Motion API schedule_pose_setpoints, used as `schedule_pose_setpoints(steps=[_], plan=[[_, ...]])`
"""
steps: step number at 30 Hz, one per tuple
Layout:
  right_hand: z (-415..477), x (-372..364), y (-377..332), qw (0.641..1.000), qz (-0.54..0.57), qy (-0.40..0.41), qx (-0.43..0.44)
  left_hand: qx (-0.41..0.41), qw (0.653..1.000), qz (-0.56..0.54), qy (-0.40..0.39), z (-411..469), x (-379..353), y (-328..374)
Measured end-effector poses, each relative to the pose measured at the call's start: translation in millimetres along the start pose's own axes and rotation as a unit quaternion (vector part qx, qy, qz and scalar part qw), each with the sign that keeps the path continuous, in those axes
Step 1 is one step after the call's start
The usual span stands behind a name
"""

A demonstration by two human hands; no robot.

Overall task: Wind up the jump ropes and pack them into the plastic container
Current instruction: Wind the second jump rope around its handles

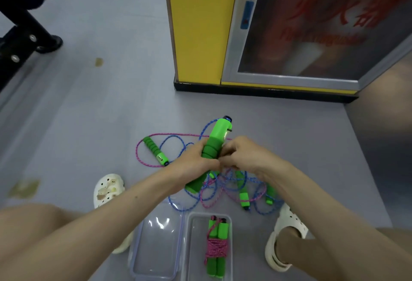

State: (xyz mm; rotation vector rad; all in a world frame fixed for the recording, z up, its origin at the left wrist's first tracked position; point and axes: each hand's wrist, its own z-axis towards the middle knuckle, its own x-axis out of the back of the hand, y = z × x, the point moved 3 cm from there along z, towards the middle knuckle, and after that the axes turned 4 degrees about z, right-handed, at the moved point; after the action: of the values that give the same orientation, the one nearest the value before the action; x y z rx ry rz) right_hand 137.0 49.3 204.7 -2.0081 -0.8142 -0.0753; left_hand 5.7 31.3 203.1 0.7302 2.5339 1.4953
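My left hand (pixel 196 162) grips a green jump-rope handle (pixel 215 140) upright above the floor, its blue cord looping off the top. My right hand (pixel 242 154) pinches something against the handle's lower part; what it pinches is hidden. Below them lies a tangle of blue and pink cords (pixel 225 189) with more green handles. Another green handle (pixel 156 151) lies to the left inside a pink loop. The clear plastic container (pixel 191 247) sits near my feet and holds one wound rope (pixel 217 249) with pink cord wrapped round its green handles.
The container's clear lid (pixel 156 247) lies just left of it. My white clogs (pixel 107 189) (pixel 287 236) flank the pile. A yellow cabinet (pixel 200 26) with a glass door stands behind. Black gym equipment (pixel 20 44) is at the far left on the grey floor.
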Motion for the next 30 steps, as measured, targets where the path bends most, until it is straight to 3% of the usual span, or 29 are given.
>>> schedule_pose_setpoints(steps=[3,7,10,13,16,20,21,24,26,28,30], plan=[[1,6,2,0.995,0.080,0.051,0.024,0.004,0.999,-0.039,-0.028,-3,-1,-1],[0,11,8,0.992,0.088,0.086,0.024,0.053,0.998,-0.014,0.043,0,13,-7],[0,15,15,0.989,0.109,0.097,0.011,0.094,0.980,-0.122,0.130,4,30,-9],[-2,19,21,0.986,0.137,0.097,-0.013,0.120,0.925,-0.279,0.229,9,53,-15],[-3,20,27,0.995,0.074,0.049,-0.041,0.126,0.883,-0.352,0.285,12,70,-24],[-11,4,26,0.979,0.055,-0.173,-0.095,0.132,0.862,-0.382,0.306,13,76,-30],[-13,2,25,0.976,0.020,-0.192,-0.103,0.132,0.856,-0.387,0.316,14,79,-30],[-12,7,24,0.984,-0.106,-0.116,-0.080,0.124,0.827,-0.417,0.357,14,94,-28],[-11,12,22,0.997,0.005,-0.048,-0.066,0.126,0.830,-0.417,0.349,14,98,-28],[-12,15,19,0.984,0.162,0.026,-0.067,0.132,0.860,-0.391,0.301,13,91,-27],[-10,14,19,0.977,0.175,0.093,-0.073,0.136,0.891,-0.358,0.243,12,76,-26]])
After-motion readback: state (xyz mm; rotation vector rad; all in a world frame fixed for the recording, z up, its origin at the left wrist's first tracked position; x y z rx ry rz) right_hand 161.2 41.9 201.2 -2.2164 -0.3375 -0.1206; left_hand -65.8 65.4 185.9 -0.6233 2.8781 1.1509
